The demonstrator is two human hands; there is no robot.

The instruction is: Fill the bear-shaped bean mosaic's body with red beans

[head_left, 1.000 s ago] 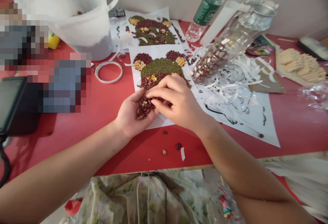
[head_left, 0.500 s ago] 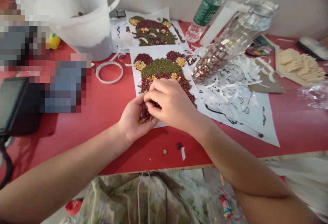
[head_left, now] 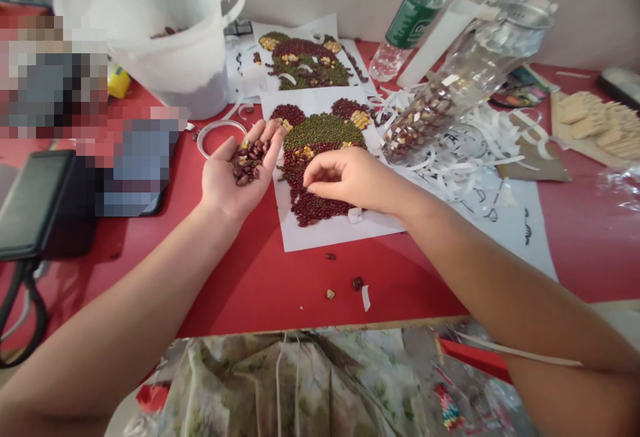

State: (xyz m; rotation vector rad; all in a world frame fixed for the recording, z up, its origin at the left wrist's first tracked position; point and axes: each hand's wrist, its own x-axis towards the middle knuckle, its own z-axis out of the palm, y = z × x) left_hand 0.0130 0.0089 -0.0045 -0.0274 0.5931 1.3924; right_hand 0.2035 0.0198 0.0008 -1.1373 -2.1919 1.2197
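Observation:
My left hand (head_left: 220, 180) is palm up and cupped, with a small heap of dark red beans (head_left: 247, 165) and a few yellow kernels lying in it. To its right, my right hand (head_left: 350, 177) hovers over a bean picture, thumb and fingers curled together in a pinch; whatever is between the tips is too small to make out. The bean picture (head_left: 320, 132) is an animal face of green beans, red beans and yellow corn on a white sheet (head_left: 300, 240). Part of its lower face is hidden by my right hand.
A white bucket (head_left: 200, 84) stands back left, near a tape roll (head_left: 203, 137). A second bean picture (head_left: 305, 57) lies behind. At right are a leaning plastic bottle of beans (head_left: 425, 117), a green-labelled bottle (head_left: 413, 20), paper strips (head_left: 465, 150) and wooden sticks (head_left: 590, 120).
My hands have come apart. The left has moved left and up, opening its palm to show the beans. The right has shifted right, over the picture's lower face.

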